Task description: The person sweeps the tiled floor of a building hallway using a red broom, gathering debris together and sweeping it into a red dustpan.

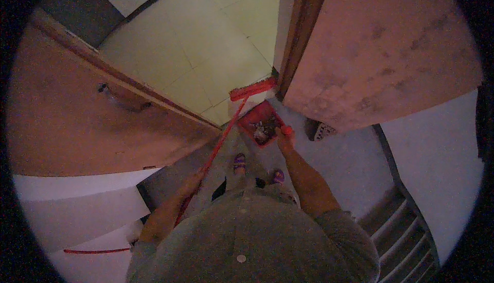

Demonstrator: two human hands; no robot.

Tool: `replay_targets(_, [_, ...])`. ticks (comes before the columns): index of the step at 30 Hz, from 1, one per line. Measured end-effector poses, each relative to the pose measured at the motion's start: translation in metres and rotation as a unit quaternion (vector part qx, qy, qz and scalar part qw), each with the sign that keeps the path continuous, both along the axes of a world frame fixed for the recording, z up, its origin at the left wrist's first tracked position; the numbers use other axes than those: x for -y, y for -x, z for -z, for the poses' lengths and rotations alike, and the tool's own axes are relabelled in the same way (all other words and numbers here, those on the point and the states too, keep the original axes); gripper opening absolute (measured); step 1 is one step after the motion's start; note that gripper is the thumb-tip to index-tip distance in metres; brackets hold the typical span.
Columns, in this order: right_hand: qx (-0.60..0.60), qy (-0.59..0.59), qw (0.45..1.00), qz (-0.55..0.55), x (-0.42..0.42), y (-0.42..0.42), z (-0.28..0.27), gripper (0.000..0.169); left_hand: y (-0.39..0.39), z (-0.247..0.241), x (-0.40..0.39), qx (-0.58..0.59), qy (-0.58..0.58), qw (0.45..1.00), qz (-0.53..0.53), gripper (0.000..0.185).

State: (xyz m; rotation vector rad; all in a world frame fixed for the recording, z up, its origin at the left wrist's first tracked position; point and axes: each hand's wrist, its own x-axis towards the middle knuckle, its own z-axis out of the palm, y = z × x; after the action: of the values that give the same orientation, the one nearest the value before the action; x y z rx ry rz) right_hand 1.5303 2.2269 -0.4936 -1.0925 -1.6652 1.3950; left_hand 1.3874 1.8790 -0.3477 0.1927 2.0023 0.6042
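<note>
My left hand (197, 178) grips the long red handle of a push broom (222, 142). The broom's red bristle head (253, 88) rests on the pale tiled floor by the doorway, close to the foot of the right door frame. My right hand (286, 138) is closed around the handle of a red dustpan (266, 111), just on my side of the broom head. Inside the pan lies a small heap of debris (261, 129), grey and whitish; its exact make-up is too blurred to tell.
A brown door (96, 113) with a metal lever handle (119, 99) stands at left. A stained pinkish wall or panel (386, 59) rises at right, with a dark speckled object (323, 131) at its foot. Stairs (401, 225) lie at lower right. My sandalled feet (239, 161) are below the pan.
</note>
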Motion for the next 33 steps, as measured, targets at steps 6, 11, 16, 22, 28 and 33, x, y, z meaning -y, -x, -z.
replay_targets(6, [0.024,0.011,0.997,-0.072,0.007,0.004,-0.016,0.024,0.002,0.050,-0.031,0.040,0.021,0.999,-0.013,0.038])
replay_targets(11, [-0.483,0.492,0.722,-0.051,-0.063,-0.041,0.125,0.019,-0.031,-0.016,-0.065,0.077,-0.016,0.996,0.053,0.028])
replay_targets(16, [-0.048,0.113,0.992,0.004,-0.018,-0.017,0.092,0.018,-0.043,-0.043,0.005,0.118,-0.002,0.992,-0.036,0.029])
replay_targets(22, [-0.166,0.189,0.968,-0.029,0.004,0.000,0.061,0.016,0.017,0.018,-0.009,-0.077,-0.014,0.997,-0.004,0.030])
replay_targets(28, [-0.261,0.254,0.931,-0.016,-0.016,-0.049,0.144,0.016,0.070,0.102,-0.083,-0.130,-0.013,0.990,0.056,0.032])
replay_targets(33, [-0.066,0.106,0.992,-0.009,0.003,-0.038,0.111,0.018,0.051,0.097,-0.070,-0.101,0.008,0.992,0.078,0.034])
